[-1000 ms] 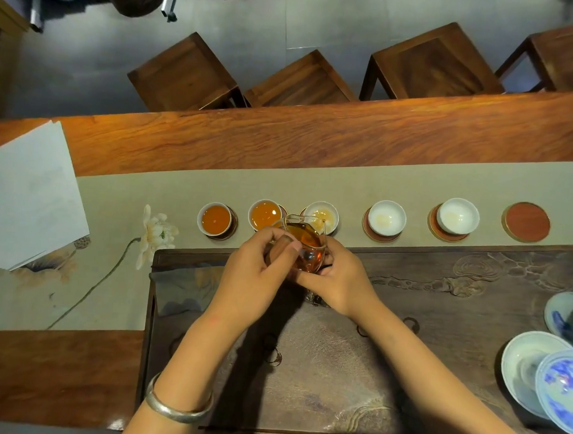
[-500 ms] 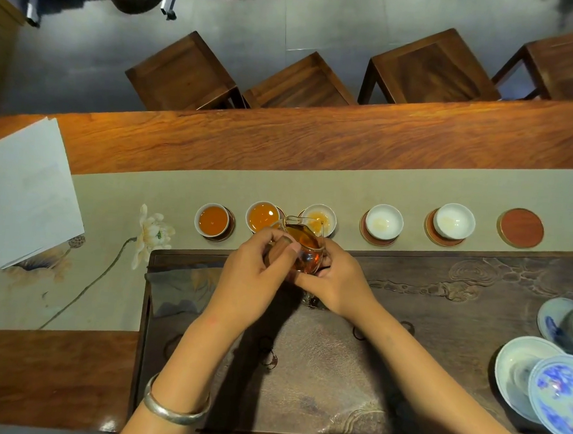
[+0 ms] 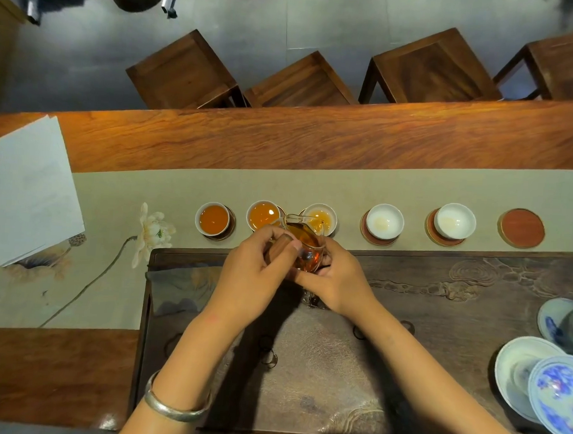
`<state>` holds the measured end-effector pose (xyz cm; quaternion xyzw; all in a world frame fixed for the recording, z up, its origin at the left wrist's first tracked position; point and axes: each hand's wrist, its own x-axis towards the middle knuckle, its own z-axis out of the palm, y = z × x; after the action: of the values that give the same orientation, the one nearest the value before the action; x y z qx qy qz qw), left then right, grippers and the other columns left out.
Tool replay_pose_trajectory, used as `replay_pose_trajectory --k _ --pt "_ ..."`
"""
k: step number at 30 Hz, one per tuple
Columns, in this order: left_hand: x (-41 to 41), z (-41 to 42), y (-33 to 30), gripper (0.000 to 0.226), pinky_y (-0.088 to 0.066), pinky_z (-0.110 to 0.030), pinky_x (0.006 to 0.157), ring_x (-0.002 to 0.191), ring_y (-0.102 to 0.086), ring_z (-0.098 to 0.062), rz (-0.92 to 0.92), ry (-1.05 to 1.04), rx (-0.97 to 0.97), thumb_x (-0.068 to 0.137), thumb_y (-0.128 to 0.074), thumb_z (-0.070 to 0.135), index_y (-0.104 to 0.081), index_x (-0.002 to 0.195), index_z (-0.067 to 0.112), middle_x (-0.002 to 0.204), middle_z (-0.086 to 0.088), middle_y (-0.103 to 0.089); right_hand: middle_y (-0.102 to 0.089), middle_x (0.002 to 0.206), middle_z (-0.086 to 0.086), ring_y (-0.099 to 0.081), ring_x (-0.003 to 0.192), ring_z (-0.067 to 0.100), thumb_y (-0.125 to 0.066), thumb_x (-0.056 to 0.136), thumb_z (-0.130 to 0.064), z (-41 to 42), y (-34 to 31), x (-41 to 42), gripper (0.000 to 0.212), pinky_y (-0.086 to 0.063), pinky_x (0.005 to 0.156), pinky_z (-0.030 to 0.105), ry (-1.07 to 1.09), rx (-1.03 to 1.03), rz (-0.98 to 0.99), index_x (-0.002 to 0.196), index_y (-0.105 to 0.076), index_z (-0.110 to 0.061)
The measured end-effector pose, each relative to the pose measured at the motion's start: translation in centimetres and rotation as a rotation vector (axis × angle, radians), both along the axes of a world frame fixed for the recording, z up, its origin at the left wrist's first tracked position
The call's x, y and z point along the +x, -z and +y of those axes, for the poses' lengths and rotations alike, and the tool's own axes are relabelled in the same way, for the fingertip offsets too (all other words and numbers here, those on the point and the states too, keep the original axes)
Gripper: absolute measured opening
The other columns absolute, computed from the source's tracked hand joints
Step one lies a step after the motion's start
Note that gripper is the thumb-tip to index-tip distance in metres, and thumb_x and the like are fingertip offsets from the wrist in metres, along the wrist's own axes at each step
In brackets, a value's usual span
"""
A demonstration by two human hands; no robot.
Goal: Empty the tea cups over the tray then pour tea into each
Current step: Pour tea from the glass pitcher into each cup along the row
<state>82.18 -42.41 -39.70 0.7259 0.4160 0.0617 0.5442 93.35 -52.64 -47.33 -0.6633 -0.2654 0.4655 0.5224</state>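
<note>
Five white cups stand in a row on the cloth runner (image 3: pixel 379 185), just beyond the far edge of the dark wooden tray (image 3: pixel 472 326), each on its own coaster. That line puts every cup within a short reach over the tray, so drips would likely fall on the tray or runner, not the bare table.

The left hand (image 3: pixel 252 274) grips the wooden handle (image 3: pixel 278 249) of the glass pitcher (image 3: pixel 305 251), thumb laid along the top. The right hand (image 3: pixel 335 282) cups the pitcher's right side and base with its fingertips, probably to steady the tilt and keep the pour slow. The pitcher leans away from the person, its spout over the third cup (image 3: pixel 320 218), which holds only a shallow pool of pale tea.

The first cup (image 3: pixel 213 219) and second cup (image 3: pixel 264 215), left of it, are already full of amber tea. The fourth cup (image 3: pixel 384 221) and fifth cup (image 3: pixel 455 221), to the right, look nearly dry, with only a faint stain at the bottom, so the emptying seems done and the filling runs left to right, about half complete. The pitcher still holds a fair amount of tea.

A bare coaster (image 3: pixel 521 228) lies at the right end of the row with no cup. Blue-and-white dishes (image 3: pixel 554 393) sit at the tray's near right, well apart from the pouring.
</note>
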Motion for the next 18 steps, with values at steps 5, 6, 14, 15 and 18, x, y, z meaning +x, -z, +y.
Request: replay_pose_trajectory --k 5,6,14,15,18 --pt "-0.03 0.0 -0.03 0.01 -0.056 -0.05 0.079 0.083 -0.068 -0.016 0.007 -0.006 0.0 0.095 -0.059 0.035 -0.065 0.098 0.028 0.088 0.003 -0.072 -0.075 0.11 -0.013 -0.071 0.104 0.008 -0.081 0.052 -0.076 0.09 0.13 0.06 0.056 -0.055 0.098 0.044 0.001 -0.01 0.014 0.103 -0.062 -0.062" --pt "-0.04 0.01 -0.03 0.01 -0.056 -0.05 0.079 0.084 -0.068 -0.016 0.008 -0.008 -0.001 0.095 -0.059 0.035 -0.066 0.098 0.028 0.088 0.003 -0.072 -0.075 0.11 -0.012 -0.071 0.105 0.009 -0.081 0.052 -0.074 0.08 0.17 0.04 0.056 -0.055 0.099 0.044 0.007 -0.009 0.015 0.103 -0.063 -0.059" --pt "0.0 0.03 -0.17 0.011 -0.058 -0.039 0.078 0.082 -0.067 -0.006 0.012 -0.001 0.017 0.095 -0.059 0.033 -0.066 0.099 0.026 0.088 0.005 -0.071 -0.075 0.111 -0.016 -0.071 0.105 0.006 -0.08 0.053 -0.077 0.13 0.4 0.05 0.057 -0.056 0.098 0.041 0.008 -0.019 0.009 0.104 -0.062 -0.063" --pt "0.04 0.03 -0.19 0.011 -0.058 -0.038 0.077 0.082 -0.067 -0.005 0.013 0.001 0.019 0.095 -0.059 0.033 -0.066 0.099 0.026 0.088 0.006 -0.071 -0.074 0.111 -0.016 -0.071 0.105 0.006 -0.08 0.053 -0.077 0.1 0.42 0.07 0.056 -0.056 0.098 0.041 0.007 -0.019 0.006 0.105 -0.062 -0.063" --pt "0.09 0.04 -0.28 0.011 -0.058 -0.04 0.078 0.082 -0.067 -0.006 0.015 0.003 0.02 0.096 -0.059 0.033 -0.066 0.099 0.025 0.088 0.006 -0.071 -0.074 0.112 -0.015 -0.071 0.106 0.007 -0.081 0.053 -0.076 0.04 0.42 0.12 0.057 -0.055 0.099 0.043 0.009 -0.024 0.011 0.105 -0.062 -0.062"
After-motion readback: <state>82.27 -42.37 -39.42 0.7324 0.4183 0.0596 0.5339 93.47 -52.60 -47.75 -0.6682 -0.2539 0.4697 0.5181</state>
